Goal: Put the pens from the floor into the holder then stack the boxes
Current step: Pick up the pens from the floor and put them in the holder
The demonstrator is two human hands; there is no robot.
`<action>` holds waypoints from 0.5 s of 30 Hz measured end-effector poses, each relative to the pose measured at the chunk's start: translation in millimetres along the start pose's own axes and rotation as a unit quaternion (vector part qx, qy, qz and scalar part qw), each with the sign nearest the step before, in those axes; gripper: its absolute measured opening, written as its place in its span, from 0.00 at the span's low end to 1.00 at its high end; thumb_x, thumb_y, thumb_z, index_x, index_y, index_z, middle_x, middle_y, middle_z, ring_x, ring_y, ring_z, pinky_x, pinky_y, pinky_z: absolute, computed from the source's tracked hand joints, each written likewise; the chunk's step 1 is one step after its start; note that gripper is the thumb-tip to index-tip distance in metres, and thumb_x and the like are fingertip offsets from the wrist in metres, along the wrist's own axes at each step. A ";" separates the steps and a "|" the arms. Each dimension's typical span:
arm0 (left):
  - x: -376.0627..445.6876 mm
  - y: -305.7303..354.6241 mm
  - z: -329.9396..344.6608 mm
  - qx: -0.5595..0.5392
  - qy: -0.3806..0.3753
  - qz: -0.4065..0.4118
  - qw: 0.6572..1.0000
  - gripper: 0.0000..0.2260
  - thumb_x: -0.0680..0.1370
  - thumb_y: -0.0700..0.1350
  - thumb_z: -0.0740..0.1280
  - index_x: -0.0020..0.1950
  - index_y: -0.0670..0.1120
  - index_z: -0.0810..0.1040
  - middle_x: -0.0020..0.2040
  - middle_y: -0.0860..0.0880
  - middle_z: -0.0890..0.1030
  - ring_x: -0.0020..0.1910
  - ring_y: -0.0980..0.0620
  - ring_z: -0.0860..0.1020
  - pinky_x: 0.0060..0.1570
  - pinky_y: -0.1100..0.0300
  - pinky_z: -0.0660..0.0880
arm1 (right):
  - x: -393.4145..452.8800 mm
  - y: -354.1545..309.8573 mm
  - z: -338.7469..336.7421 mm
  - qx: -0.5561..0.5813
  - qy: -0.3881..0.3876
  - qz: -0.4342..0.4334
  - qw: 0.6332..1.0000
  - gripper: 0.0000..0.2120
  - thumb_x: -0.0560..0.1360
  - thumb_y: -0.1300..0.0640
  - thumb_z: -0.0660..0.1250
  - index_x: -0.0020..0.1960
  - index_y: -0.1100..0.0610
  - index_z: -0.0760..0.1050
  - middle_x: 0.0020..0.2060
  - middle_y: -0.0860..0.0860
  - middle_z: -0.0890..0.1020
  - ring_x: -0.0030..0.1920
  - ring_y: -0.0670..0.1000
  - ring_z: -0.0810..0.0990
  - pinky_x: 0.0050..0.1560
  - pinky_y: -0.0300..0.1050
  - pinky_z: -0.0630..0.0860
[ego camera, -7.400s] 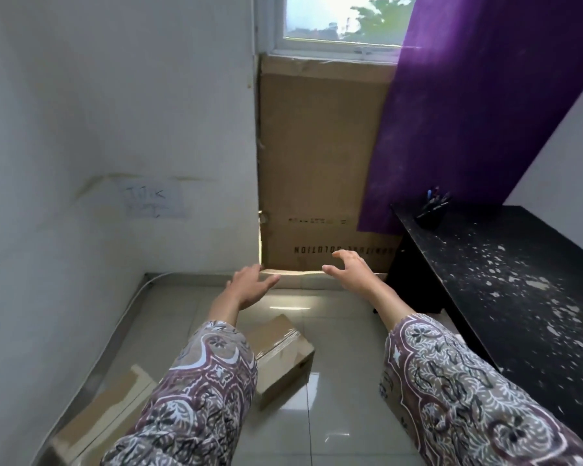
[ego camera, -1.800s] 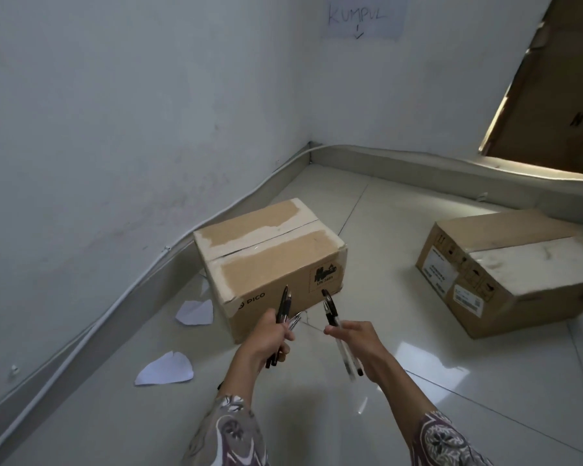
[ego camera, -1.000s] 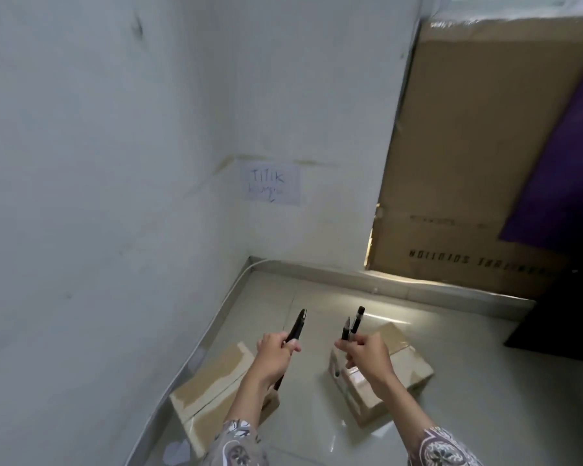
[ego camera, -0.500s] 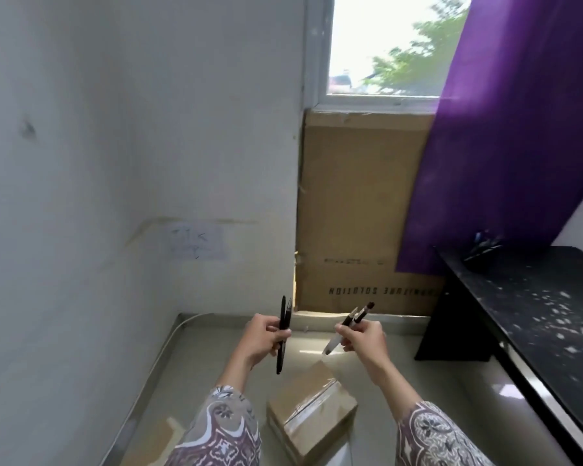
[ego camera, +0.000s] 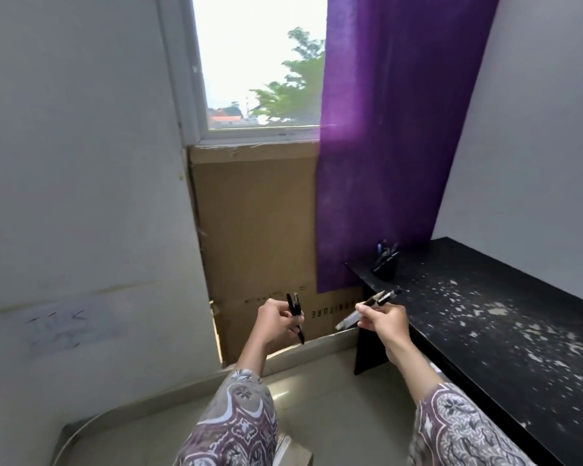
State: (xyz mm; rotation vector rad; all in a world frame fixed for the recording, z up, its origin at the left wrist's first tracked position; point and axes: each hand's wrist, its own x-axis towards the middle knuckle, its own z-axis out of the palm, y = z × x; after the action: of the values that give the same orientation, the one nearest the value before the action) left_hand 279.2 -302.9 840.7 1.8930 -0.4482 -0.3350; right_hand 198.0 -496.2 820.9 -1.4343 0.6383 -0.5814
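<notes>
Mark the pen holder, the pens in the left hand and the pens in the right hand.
pen holder [ego camera: 386, 270], head view, front wall of the black cup.
left-hand pens [ego camera: 294, 306], head view, upper barrels.
right-hand pens [ego camera: 382, 297], head view, dark front ends.

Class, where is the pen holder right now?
The pen holder stands on the black table's far left corner, right of centre in the head view, beside the purple curtain.

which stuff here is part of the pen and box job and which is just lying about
Part of the job:
- pens in the left hand
- pens in the right hand
- pen holder on the black table
- box on the floor, at the bottom edge

Just there:
- purple curtain
- big cardboard sheet under the window
- paper note on the wall
</notes>
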 end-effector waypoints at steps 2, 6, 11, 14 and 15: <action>24.9 13.6 14.3 -0.011 -0.010 0.022 1.000 0.04 0.73 0.31 0.67 0.41 0.39 0.78 0.33 0.44 0.76 0.31 0.52 0.76 0.31 0.65 0.77 | 23.3 -8.5 -10.5 0.031 0.025 0.003 0.999 0.03 0.70 0.67 0.71 0.41 0.67 0.78 0.32 0.57 0.79 0.32 0.50 0.78 0.29 0.34 0.79; 70.3 34.2 43.3 -0.031 -0.011 0.041 0.999 0.04 0.73 0.31 0.66 0.43 0.38 0.78 0.31 0.47 0.76 0.29 0.54 0.75 0.27 0.71 0.74 | 72.2 -20.9 -31.4 0.047 0.073 0.001 0.996 0.04 0.69 0.66 0.72 0.38 0.64 0.77 0.34 0.56 0.80 0.32 0.51 0.79 0.26 0.31 0.77; 147.0 51.2 85.4 -0.037 -0.013 0.052 0.998 0.04 0.73 0.31 0.67 0.44 0.39 0.78 0.35 0.44 0.78 0.31 0.53 0.76 0.27 0.72 0.74 | 151.4 -25.9 -51.7 0.060 0.105 -0.010 0.993 0.04 0.69 0.66 0.72 0.40 0.66 0.78 0.34 0.55 0.80 0.33 0.49 0.79 0.27 0.31 0.77; 199.6 60.6 113.8 -0.039 -0.015 0.066 0.997 0.05 0.73 0.32 0.67 0.45 0.40 0.79 0.33 0.48 0.78 0.31 0.55 0.76 0.30 0.72 0.75 | 206.4 -29.4 -62.0 0.059 0.118 -0.017 0.991 0.06 0.69 0.67 0.72 0.35 0.63 0.76 0.32 0.54 0.78 0.33 0.49 0.78 0.26 0.31 0.77; 219.1 63.5 124.0 -0.038 -0.014 0.067 0.997 0.05 0.73 0.32 0.67 0.44 0.40 0.79 0.32 0.49 0.78 0.31 0.55 0.76 0.31 0.71 0.75 | 227.3 -31.0 -65.7 0.055 0.122 -0.015 0.991 0.07 0.69 0.67 0.72 0.34 0.62 0.76 0.32 0.54 0.78 0.32 0.49 0.78 0.26 0.31 0.77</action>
State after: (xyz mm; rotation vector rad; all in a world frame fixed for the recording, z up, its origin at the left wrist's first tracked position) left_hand 410.4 -526.6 852.6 1.7762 -0.5694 -0.2860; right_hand 312.6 -704.7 838.3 -1.2813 0.7664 -0.8128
